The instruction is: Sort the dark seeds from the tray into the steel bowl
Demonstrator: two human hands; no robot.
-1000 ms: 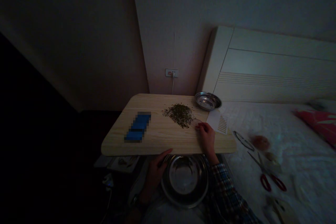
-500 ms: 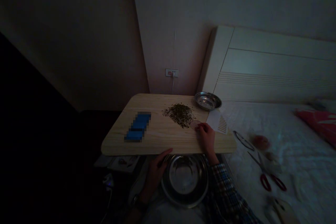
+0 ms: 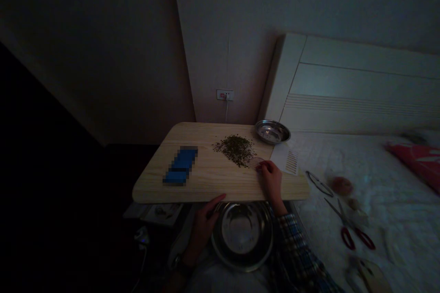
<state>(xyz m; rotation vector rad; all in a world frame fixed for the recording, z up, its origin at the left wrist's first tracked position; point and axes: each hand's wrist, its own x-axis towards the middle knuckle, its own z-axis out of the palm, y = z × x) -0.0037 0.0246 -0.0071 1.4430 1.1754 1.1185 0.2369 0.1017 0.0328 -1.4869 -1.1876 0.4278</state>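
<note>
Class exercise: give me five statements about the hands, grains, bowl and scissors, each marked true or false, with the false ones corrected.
1. The right hand pinches a thin see-through piece. True.
2. The small grains are heaped inside a bowl. False: they lie loose on the wooden tabletop.
3. A metal bowl sits at the tabletop's far right corner. True.
4. The left hand lies on the grains. False: it is at the tabletop's near edge.
5. Red-handled scissors lie on the bed. True.
</note>
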